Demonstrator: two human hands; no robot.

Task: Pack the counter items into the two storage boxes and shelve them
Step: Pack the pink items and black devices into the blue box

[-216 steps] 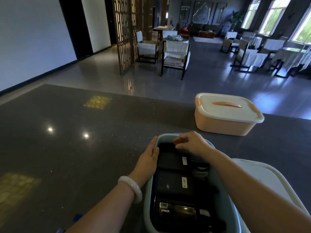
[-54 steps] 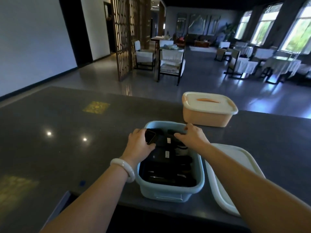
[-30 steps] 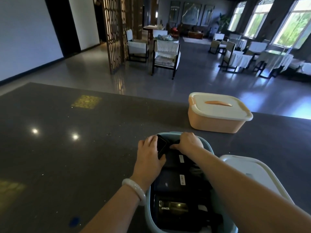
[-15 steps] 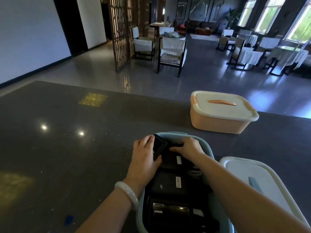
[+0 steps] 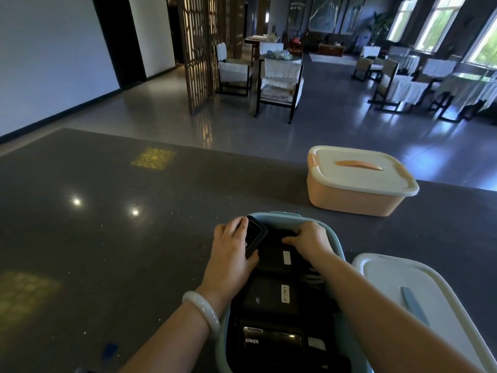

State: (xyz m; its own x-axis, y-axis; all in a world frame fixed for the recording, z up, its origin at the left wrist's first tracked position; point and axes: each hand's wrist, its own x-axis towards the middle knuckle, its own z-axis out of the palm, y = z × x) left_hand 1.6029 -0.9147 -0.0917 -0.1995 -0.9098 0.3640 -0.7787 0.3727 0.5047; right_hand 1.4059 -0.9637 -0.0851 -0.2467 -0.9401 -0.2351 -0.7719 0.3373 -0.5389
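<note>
A small black device (image 5: 254,234) is being held on edge over the far left rim of the blue box (image 5: 337,244). It is being clamped by the left grip (image 5: 231,251), with fingers behind it and the thumb across its near end. The box is being filled with black packs lying flat in a row: one marked ANKER (image 5: 271,343) nearest, one with a white label (image 5: 269,297) beyond it, and a third (image 5: 277,255) at the far end. The right grip (image 5: 309,240) is being rested on that far pack with its fingers bent down. Whether anything is being pinched there cannot be told. A pale bangle (image 5: 200,310) is being worn on the left wrist. The box is being carried by the dark tabletop (image 5: 107,238), near its front edge. Just right of the box, a white lid (image 5: 390,281) with a blue handle is lying flat. Farther back on the right, well apart, an orange box (image 5: 355,200) is being kept closed under its own white lid.
</note>
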